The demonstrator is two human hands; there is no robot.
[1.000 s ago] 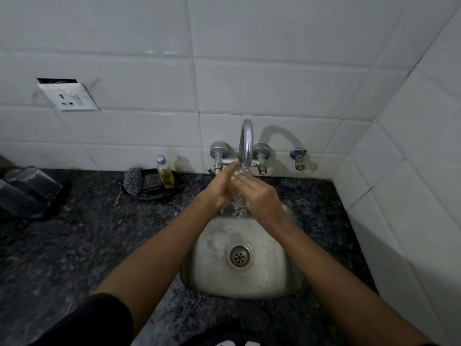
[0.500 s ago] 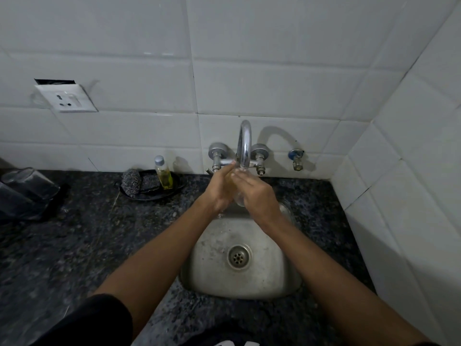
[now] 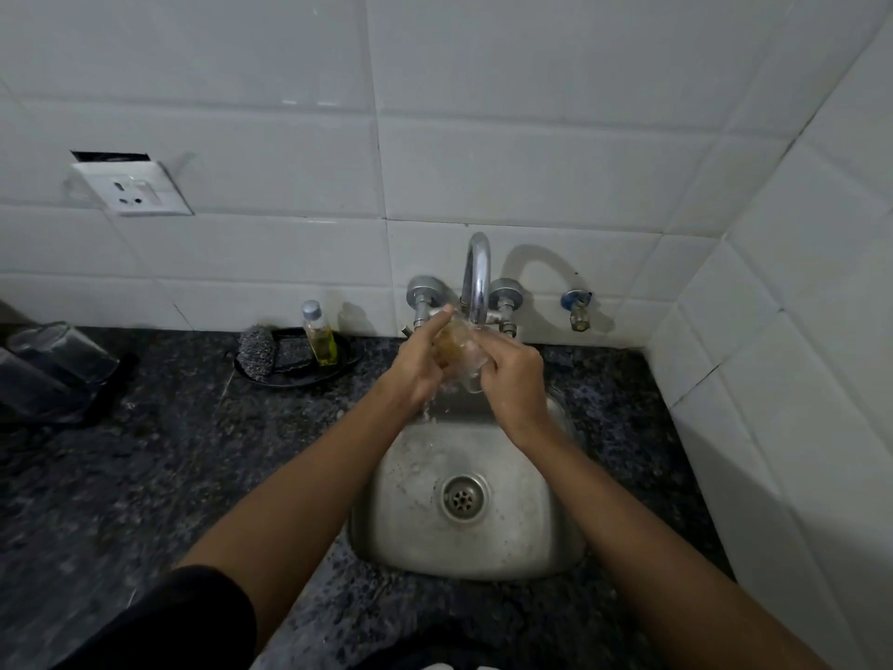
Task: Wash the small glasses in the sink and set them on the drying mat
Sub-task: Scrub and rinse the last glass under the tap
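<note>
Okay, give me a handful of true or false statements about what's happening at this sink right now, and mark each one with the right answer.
1. Both hands hold a small glass under the faucet. True.
2. The small bottle of yellow liquid stands right of the faucet. False: it stands to the left, on a dark tray.
3. A plate lies in the sink. False: the basin shows only its drain.
4. The left hand and right hand are above the sink's far end. True.
5. The wall socket is left of the faucet. True.
</note>
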